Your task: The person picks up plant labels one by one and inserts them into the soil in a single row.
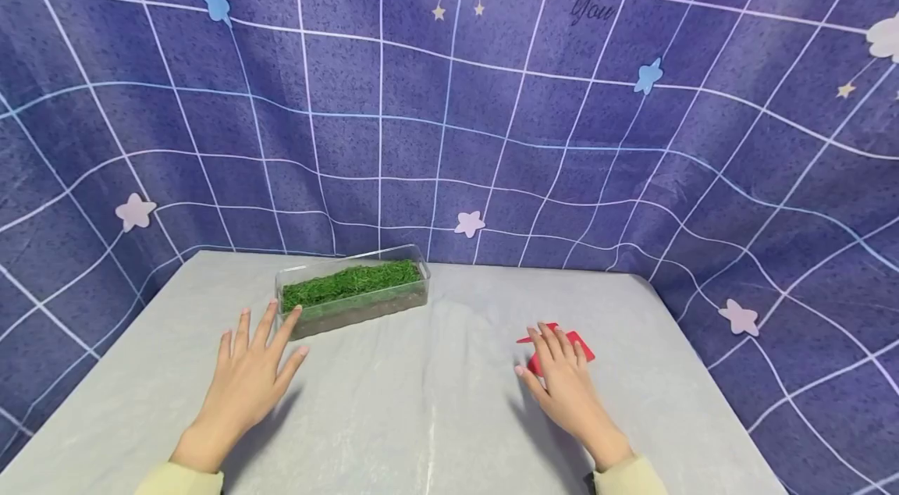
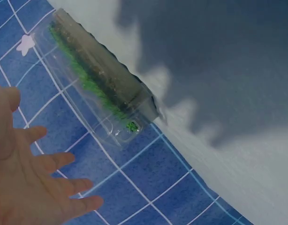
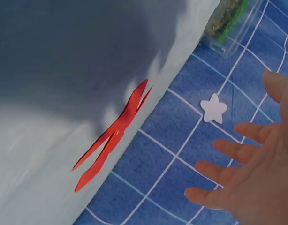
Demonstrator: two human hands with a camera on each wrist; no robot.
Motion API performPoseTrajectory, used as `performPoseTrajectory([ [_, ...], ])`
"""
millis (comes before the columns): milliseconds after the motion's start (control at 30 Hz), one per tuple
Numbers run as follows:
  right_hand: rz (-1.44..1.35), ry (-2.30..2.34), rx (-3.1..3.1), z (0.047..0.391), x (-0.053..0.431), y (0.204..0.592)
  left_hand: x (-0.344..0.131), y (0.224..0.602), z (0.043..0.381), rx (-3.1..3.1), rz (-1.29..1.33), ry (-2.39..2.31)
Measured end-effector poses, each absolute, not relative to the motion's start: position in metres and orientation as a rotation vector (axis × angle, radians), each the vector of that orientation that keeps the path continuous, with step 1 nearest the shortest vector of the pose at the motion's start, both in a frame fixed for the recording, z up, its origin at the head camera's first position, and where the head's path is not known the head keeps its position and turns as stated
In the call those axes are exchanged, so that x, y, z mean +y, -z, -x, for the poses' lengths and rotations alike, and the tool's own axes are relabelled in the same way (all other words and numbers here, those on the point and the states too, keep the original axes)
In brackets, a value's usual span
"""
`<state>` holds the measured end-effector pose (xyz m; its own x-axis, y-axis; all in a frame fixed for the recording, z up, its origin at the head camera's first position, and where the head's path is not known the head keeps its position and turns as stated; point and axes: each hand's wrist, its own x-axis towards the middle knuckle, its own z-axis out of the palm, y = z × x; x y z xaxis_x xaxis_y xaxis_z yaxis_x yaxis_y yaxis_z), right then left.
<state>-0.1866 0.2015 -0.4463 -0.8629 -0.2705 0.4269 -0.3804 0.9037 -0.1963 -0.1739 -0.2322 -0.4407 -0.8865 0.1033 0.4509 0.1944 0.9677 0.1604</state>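
Note:
My left hand (image 1: 246, 378), fingers straight and spread, hovers above the table in front of a clear plastic box (image 1: 379, 306). Brown soil fills the bottom of that box, with green grass (image 1: 351, 282) on top. The left wrist view shows the palm side of the hand (image 2: 36, 173) apart from the box (image 2: 104, 70). On the right, my other hand (image 1: 569, 389) hovers with fingers extended over a red, X-shaped thing (image 1: 581, 345), partly hidden beneath it in the head view. Seen from the right wrist, this red thing (image 3: 118, 126) lies on the table, untouched; its exact kind is unclear.
A pale grey cloth covers the table (image 1: 421, 401). Behind it and along both sides hangs a blue curtain (image 1: 421, 128) with white grid lines, stars and clouds. Both hands cast shadows on the tabletop.

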Motion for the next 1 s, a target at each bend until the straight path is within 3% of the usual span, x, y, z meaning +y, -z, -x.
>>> performPoseTrajectory([
  [1000, -0.597, -0.529, -2.555, 0.256, 0.135, 0.444, -0.247, 0.446, 0.207, -2.642, 0.154, 0.357],
])
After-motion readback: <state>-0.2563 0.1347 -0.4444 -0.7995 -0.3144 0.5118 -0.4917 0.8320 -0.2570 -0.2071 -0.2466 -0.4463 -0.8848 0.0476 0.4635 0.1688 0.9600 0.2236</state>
